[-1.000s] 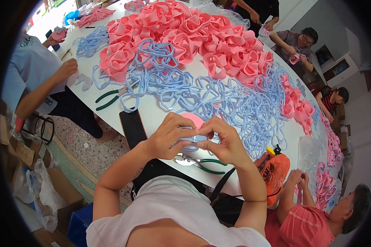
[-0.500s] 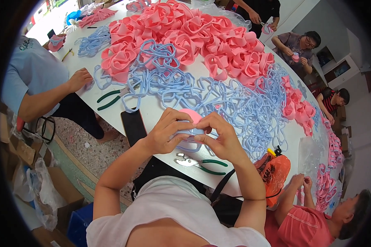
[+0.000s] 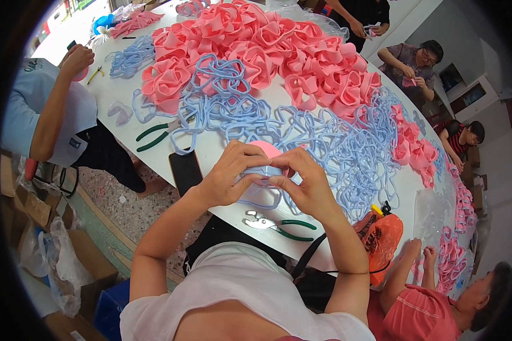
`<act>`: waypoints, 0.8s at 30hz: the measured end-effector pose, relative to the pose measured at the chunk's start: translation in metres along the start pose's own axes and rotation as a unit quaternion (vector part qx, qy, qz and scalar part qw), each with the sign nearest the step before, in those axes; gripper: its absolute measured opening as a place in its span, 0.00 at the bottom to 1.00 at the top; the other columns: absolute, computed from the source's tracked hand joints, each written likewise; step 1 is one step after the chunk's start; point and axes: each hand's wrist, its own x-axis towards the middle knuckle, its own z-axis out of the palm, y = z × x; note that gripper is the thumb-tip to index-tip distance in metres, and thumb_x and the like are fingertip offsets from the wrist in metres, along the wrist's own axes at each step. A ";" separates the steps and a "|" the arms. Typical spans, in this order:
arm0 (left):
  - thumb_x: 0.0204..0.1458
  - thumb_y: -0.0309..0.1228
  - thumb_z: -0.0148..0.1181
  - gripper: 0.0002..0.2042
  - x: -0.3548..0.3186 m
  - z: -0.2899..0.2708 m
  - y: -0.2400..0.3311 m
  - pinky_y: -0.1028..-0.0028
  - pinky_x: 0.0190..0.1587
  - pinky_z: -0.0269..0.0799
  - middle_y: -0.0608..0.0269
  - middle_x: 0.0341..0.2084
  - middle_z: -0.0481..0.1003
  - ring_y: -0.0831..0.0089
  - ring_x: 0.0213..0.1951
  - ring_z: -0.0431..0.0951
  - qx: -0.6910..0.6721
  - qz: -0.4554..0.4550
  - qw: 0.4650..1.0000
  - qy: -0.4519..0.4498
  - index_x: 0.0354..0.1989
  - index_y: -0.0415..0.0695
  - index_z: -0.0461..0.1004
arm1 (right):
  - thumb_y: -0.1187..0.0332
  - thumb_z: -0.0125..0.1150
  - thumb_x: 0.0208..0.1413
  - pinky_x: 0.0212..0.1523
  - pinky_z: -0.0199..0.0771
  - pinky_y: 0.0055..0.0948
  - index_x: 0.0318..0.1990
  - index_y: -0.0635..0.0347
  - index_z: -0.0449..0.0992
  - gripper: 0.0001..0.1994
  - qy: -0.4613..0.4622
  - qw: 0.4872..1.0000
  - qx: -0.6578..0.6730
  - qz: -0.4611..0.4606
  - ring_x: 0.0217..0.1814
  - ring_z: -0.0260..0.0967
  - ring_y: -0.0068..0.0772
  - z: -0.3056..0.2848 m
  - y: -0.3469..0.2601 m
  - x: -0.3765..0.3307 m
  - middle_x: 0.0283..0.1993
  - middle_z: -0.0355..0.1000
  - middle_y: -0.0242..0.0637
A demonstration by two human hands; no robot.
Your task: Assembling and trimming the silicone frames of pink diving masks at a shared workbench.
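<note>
Over the near edge of the table, my left hand [image 3: 232, 175] and my right hand [image 3: 306, 181] pinch a curved pink band [image 3: 265, 149] with a light blue rim [image 3: 261, 170]. Fingers of both hands are closed along the rim, thumbs towards me. The band's pink part rises behind my fingertips; some of the rim is hidden by them. Just under my hands shows a light blue loop [image 3: 260, 200]; whether it joins the held piece I cannot tell. Nearer to me, green-handled pliers [image 3: 281, 226] lie on the table.
Pink bands [image 3: 256, 62] are heaped at the back, with tangled light blue loops [image 3: 335, 153] before them. A black phone [image 3: 186, 173] and more pliers [image 3: 156, 134] lie left; an orange bag [image 3: 384, 241] sits right. Several co-workers surround the white table [image 3: 122, 132].
My hands have drawn slightly closer around the pink band and its blue rim. A co-worker's hand at the left has lifted off the table, uncovering a small clear piece.
</note>
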 end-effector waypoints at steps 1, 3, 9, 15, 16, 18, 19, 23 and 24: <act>0.46 0.21 0.63 0.18 0.001 0.000 0.002 0.64 0.46 0.64 0.54 0.44 0.73 0.58 0.42 0.70 0.002 0.002 1.000 0.001 0.49 0.40 0.73 | 0.76 0.67 0.49 0.36 0.69 0.29 0.44 0.65 0.77 0.13 0.001 1.000 -0.011 -0.010 0.35 0.65 0.34 -0.001 -0.001 0.000 0.38 0.69 0.39; 0.47 0.21 0.63 0.18 0.003 0.000 0.006 0.64 0.46 0.63 0.55 0.44 0.72 0.58 0.42 0.69 0.015 0.006 1.000 0.003 0.49 0.40 0.73 | 0.76 0.67 0.49 0.35 0.69 0.29 0.43 0.65 0.77 0.13 0.005 1.000 -0.011 -0.020 0.36 0.65 0.34 -0.002 0.001 -0.002 0.38 0.69 0.39; 0.51 0.25 0.62 0.15 0.004 -0.002 0.003 0.64 0.48 0.65 0.53 0.44 0.73 0.58 0.45 0.71 0.006 0.001 1.000 -0.020 0.48 0.40 0.75 | 0.76 0.68 0.48 0.34 0.69 0.29 0.42 0.65 0.76 0.12 0.005 0.999 -0.012 -0.038 0.36 0.67 0.35 -0.002 0.006 -0.003 0.38 0.70 0.40; 0.45 0.23 0.65 0.16 0.012 -0.004 0.008 0.66 0.42 0.64 0.56 0.39 0.73 0.60 0.40 0.70 0.053 0.010 0.998 0.022 0.45 0.41 0.75 | 0.78 0.67 0.47 0.32 0.68 0.32 0.43 0.64 0.75 0.14 0.084 0.982 -0.111 -0.126 0.36 0.67 0.40 0.014 0.007 -0.003 0.38 0.69 0.41; 0.45 0.23 0.65 0.16 0.013 -0.003 0.009 0.66 0.42 0.64 0.56 0.39 0.73 0.60 0.40 0.70 0.053 0.011 0.998 0.022 0.45 0.41 0.75 | 0.79 0.67 0.47 0.32 0.68 0.33 0.43 0.63 0.75 0.14 0.116 0.971 -0.144 -0.150 0.35 0.67 0.42 0.016 0.008 -0.001 0.38 0.69 0.42; 0.43 0.23 0.66 0.14 0.015 0.001 0.010 0.67 0.39 0.65 0.57 0.36 0.74 0.61 0.38 0.71 0.074 0.003 0.995 0.069 0.41 0.41 0.77 | 0.79 0.67 0.47 0.32 0.68 0.33 0.42 0.64 0.75 0.14 0.125 0.968 -0.159 -0.149 0.36 0.67 0.41 0.018 0.005 0.001 0.38 0.69 0.42; 0.43 0.23 0.66 0.14 0.014 0.004 0.011 0.67 0.39 0.65 0.57 0.36 0.74 0.61 0.38 0.71 0.074 0.003 0.995 0.068 0.41 0.41 0.77 | 0.79 0.67 0.47 0.32 0.69 0.33 0.42 0.64 0.75 0.13 0.134 0.965 -0.174 -0.145 0.36 0.68 0.41 0.019 0.003 0.001 0.38 0.70 0.42; 0.44 0.22 0.66 0.11 0.014 0.022 0.008 0.67 0.38 0.66 0.57 0.35 0.74 0.61 0.36 0.71 0.077 -0.038 0.987 0.136 0.38 0.41 0.78 | 0.79 0.67 0.47 0.32 0.69 0.33 0.41 0.64 0.76 0.13 0.152 0.974 -0.112 -0.124 0.36 0.68 0.41 0.023 0.013 0.004 0.37 0.70 0.41; 0.44 0.22 0.66 0.11 0.015 0.024 0.007 0.67 0.38 0.66 0.58 0.34 0.74 0.61 0.35 0.70 0.078 -0.043 0.984 0.155 0.37 0.41 0.78 | 0.79 0.67 0.47 0.32 0.69 0.33 0.41 0.64 0.76 0.12 0.160 0.975 -0.101 -0.115 0.36 0.68 0.41 0.024 0.016 0.004 0.36 0.70 0.41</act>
